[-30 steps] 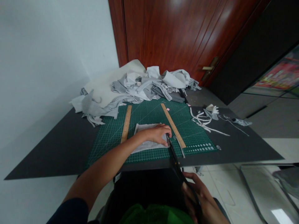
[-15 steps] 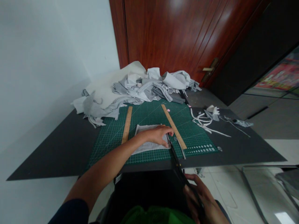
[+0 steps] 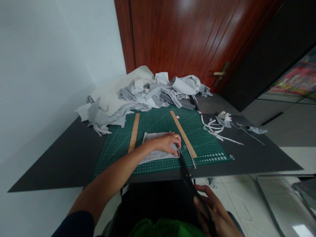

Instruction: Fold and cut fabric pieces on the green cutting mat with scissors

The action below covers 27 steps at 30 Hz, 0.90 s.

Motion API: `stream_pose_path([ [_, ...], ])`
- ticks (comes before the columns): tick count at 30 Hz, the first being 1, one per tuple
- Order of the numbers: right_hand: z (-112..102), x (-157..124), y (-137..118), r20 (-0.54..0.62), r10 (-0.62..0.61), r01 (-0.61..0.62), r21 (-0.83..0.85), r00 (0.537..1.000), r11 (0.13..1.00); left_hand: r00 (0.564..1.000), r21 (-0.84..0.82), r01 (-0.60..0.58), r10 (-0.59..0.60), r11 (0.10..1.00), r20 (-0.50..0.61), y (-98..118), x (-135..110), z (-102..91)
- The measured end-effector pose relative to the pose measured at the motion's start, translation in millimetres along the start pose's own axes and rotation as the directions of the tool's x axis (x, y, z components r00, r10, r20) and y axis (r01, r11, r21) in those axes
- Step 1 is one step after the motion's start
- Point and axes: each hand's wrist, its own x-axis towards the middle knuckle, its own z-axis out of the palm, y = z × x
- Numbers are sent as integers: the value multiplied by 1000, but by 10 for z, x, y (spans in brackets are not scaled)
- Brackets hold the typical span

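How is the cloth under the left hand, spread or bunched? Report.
Spread: the cloth lies flat on the mat, its visible edges nearly straight.

Bare L arm (image 3: 116,177) reaches fwd & to R across near edge of dark-grey flat table (image 3: 56,158), wrist angled R. L hand (image 3: 166,144) palm-down, just inside that edge, R of mid; fingers (image 3: 176,138) bent, thumb apart from them. R hand (image 3: 211,204) lower, short of near edge, fingers curled in grip, thumb on inner side; R forearm (image 3: 229,226) partly out of frame.

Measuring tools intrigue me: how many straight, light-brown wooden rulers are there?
2 on the green gridded mat: the left ruler and the right ruler. More may be hidden.
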Motion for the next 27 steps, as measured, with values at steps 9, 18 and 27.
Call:
stream_pose_path([
  [9, 33, -48, -34, -24, -2, 2, -35, 1000, 999, 1000, -9, -10, 10, 1000, 10, -24, 2, 1],
  [18, 23, -40, 19, 0, -37, 37, -29, 999, 999, 1000, -9, 9, -9, 1000, 17, -21, 0, 0],
  [27, -40, 47, -24, 52, -8, 3, 101, 999, 995, 1000, -4, 1, -1, 1000, 19, -18, 2, -13],
])
